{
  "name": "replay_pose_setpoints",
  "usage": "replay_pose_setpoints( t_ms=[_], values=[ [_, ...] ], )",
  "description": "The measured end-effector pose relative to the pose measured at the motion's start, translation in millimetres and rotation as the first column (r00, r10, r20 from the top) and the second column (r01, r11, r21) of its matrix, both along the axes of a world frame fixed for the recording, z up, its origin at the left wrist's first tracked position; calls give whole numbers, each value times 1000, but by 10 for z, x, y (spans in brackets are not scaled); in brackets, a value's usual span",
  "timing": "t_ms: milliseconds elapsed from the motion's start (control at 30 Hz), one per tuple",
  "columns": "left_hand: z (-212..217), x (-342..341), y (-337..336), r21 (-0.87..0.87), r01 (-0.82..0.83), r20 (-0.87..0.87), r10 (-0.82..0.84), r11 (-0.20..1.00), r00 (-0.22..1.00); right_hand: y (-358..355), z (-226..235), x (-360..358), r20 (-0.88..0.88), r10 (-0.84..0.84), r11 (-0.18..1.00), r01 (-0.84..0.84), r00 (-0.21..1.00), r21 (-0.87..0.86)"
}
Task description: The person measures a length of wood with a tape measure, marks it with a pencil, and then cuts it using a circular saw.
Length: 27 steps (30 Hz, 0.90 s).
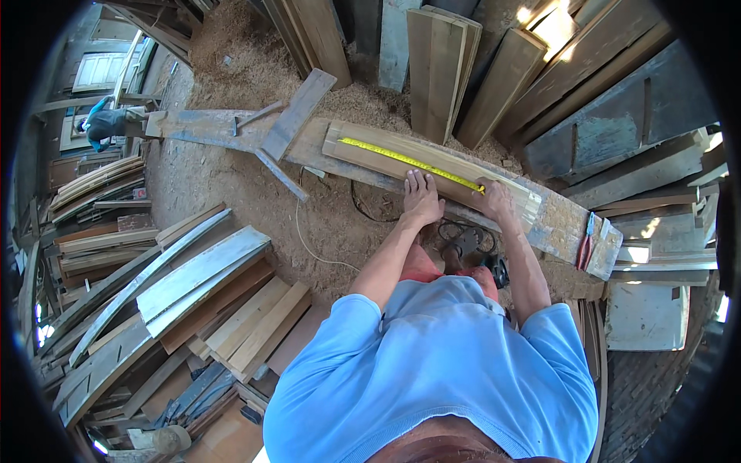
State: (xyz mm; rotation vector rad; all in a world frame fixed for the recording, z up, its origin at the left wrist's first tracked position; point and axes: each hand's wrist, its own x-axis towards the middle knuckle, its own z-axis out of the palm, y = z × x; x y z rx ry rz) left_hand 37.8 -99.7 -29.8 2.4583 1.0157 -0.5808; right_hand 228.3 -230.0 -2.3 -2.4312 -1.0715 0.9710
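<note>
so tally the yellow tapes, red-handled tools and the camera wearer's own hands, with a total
Yellow measuring tape: 1
Red-handled tool: 1
Wearer's own hands: 2 (left hand, right hand)
Total: 4

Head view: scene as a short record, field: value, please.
Left hand: left hand, fingers on the wooden board
Right hand: right hand, at the right end of the yellow tape measure
Tape: extended lengthwise along the board
Support: long wooden bench
Bench right end: red-handled tool
Bench left of board: short plank, lying crosswise
Background: another person, far left
</note>
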Motion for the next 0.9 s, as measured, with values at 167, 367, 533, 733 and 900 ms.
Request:
replay_pose_setpoints(
  t_ms=[167, 367, 533, 733, 900],
  values=[
    [134, 131, -13, 30, 80, -16, -80, 996, 997, -418, -99, 288, 22, -8, 999, 7, 1000, 54],
    [-4, -35, -10, 63, 91, -17, -91, 994, 996, -1260, -27, 761, 0, -86, 996, 86, 996, -1],
    [93, 22, 114, 67, 69, 71, -74, 995, 995, -1815, -127, 975, 17, -163, 987, 163, 986, 15],
    [-26, -469, 1502, 378, -261, 321, 139, 888, 937, -1820, -87, 928, 55, -166, 985, 164, 985, 48],
    [-796, -1397, 2843, 381, -506, 389, 362, 774, 847, -1732, -122, 897, 33, -162, 985, 159, 986, 73]
  ],
)
